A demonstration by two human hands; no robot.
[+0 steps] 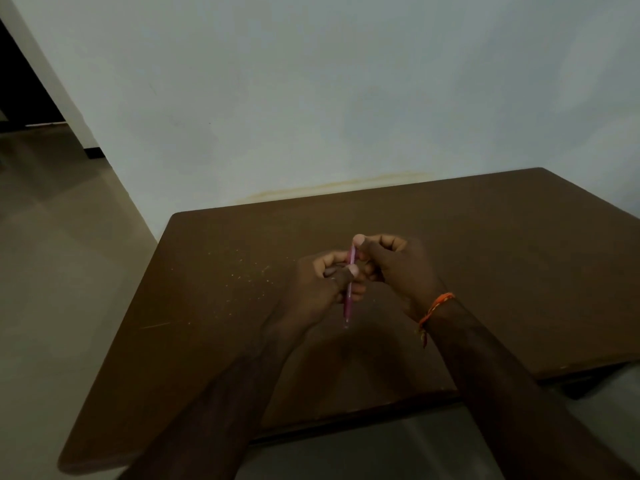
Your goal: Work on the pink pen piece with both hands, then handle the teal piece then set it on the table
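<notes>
A slim pink pen [347,306] stands nearly upright above the middle of a brown table [502,244], tip pointing down. My left hand [318,285] grips its middle, thumb across the barrel and fingers curled behind. My right hand [398,268] pinches the pen's upper end between thumb and curled fingers. An orange thread band [434,308] circles my right wrist. The two hands touch each other around the pen.
Pale crumbs or specks [242,271] are scattered on the table's left half. A whitish wall [346,98] runs just behind the table. Tiled floor [52,254] lies to the left, with a dark doorway [20,81] at the far left.
</notes>
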